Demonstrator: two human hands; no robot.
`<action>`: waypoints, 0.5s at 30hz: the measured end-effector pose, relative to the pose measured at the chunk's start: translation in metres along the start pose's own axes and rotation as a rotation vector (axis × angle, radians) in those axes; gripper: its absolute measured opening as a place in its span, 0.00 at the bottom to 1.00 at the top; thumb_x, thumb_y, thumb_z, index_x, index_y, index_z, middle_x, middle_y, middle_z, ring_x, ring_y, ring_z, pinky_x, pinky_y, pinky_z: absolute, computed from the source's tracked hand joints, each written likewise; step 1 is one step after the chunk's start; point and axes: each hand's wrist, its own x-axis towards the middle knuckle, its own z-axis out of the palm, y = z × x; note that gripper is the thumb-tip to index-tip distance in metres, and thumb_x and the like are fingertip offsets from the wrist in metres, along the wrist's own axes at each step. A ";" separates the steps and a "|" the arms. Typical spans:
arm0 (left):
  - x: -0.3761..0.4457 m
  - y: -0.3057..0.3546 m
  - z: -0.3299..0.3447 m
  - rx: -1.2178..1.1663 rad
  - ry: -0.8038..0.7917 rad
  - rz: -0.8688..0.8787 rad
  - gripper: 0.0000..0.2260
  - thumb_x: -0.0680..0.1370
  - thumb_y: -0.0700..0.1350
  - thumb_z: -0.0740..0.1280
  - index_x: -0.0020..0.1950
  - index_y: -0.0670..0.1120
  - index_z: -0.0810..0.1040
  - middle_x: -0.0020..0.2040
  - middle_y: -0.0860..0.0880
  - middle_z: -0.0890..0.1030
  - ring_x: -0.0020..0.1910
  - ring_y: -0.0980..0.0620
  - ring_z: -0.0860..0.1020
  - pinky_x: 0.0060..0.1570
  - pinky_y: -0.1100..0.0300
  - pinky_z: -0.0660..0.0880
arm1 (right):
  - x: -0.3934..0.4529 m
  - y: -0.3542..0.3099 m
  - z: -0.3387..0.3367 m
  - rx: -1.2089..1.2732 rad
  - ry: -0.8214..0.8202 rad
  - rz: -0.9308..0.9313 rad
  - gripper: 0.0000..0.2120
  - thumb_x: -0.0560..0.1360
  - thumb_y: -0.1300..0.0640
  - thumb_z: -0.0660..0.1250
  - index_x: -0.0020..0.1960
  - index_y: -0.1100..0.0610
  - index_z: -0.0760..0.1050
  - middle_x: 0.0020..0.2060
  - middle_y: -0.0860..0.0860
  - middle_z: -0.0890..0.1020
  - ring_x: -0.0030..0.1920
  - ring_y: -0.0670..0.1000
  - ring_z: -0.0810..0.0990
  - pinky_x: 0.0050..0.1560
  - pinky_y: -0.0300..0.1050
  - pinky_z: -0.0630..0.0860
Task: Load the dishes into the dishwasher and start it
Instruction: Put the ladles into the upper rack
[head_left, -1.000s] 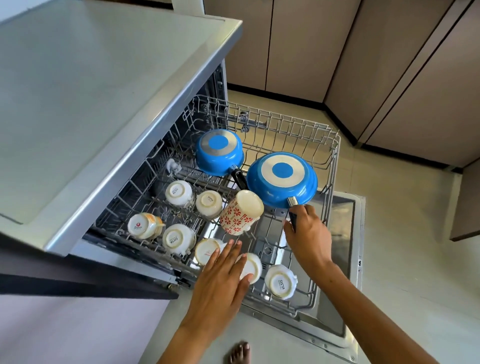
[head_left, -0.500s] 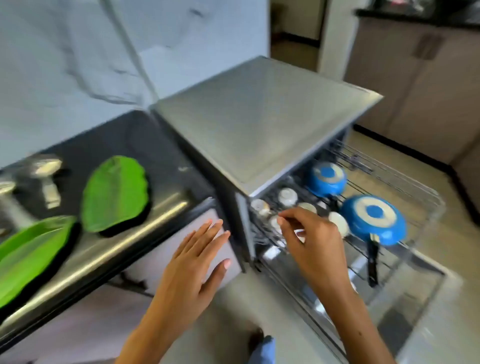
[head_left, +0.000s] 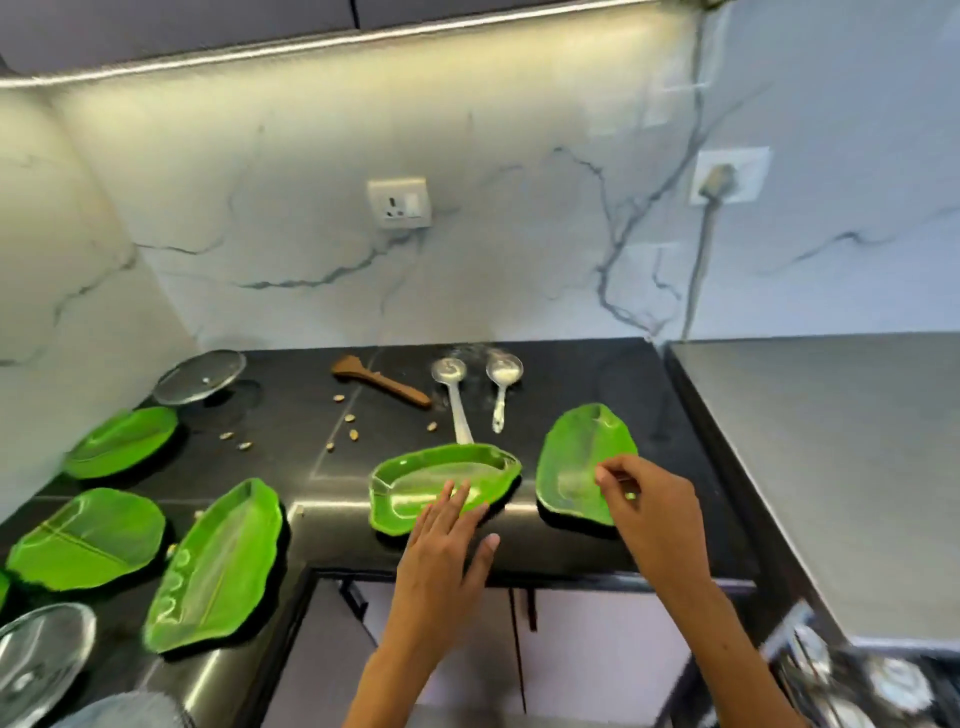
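Left hand (head_left: 447, 535) spread flat, right hand (head_left: 649, 512) loosely curled, empty — reaching toward leaf-shaped green plates (head_left: 441, 486) on table (head_left: 571, 545), likely next load.

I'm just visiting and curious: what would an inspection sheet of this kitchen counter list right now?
Surface: black countertop, glossy, with a steel front edge.
Job's things: five green leaf-shaped plates, among them the middle plate and the right plate; two steel ladles; wooden spatula; two glass lids, one at the back; dishwasher rack with cups, blurred, bottom right.
Clutter: small nutshell-like bits scattered on the counter.
Hands: left hand flat, fingers straight over the middle plate; right hand over the right plate, fingers curled, contact unclear.
Cables: grey cord plugged into the right wall socket.
Surroundings: marble-look wall, empty socket, dishwasher top.
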 end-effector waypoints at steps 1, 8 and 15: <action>0.012 -0.013 0.002 0.038 0.012 -0.005 0.19 0.77 0.54 0.57 0.59 0.46 0.80 0.66 0.45 0.75 0.68 0.46 0.70 0.67 0.58 0.58 | 0.013 -0.003 0.015 -0.005 -0.010 -0.024 0.01 0.73 0.58 0.70 0.42 0.54 0.80 0.36 0.47 0.83 0.35 0.46 0.80 0.38 0.44 0.77; 0.118 -0.104 0.036 0.180 0.029 -0.032 0.18 0.76 0.53 0.56 0.55 0.46 0.81 0.63 0.44 0.78 0.65 0.45 0.74 0.65 0.52 0.66 | 0.101 -0.010 0.116 -0.047 -0.077 -0.074 0.03 0.73 0.57 0.70 0.41 0.52 0.79 0.32 0.45 0.82 0.33 0.46 0.80 0.34 0.46 0.76; 0.223 -0.162 0.090 0.234 -0.176 -0.142 0.17 0.74 0.49 0.57 0.49 0.44 0.83 0.53 0.42 0.82 0.54 0.43 0.81 0.51 0.48 0.78 | 0.156 -0.005 0.177 -0.076 -0.097 0.006 0.03 0.73 0.57 0.70 0.41 0.50 0.80 0.34 0.43 0.82 0.33 0.43 0.79 0.35 0.45 0.77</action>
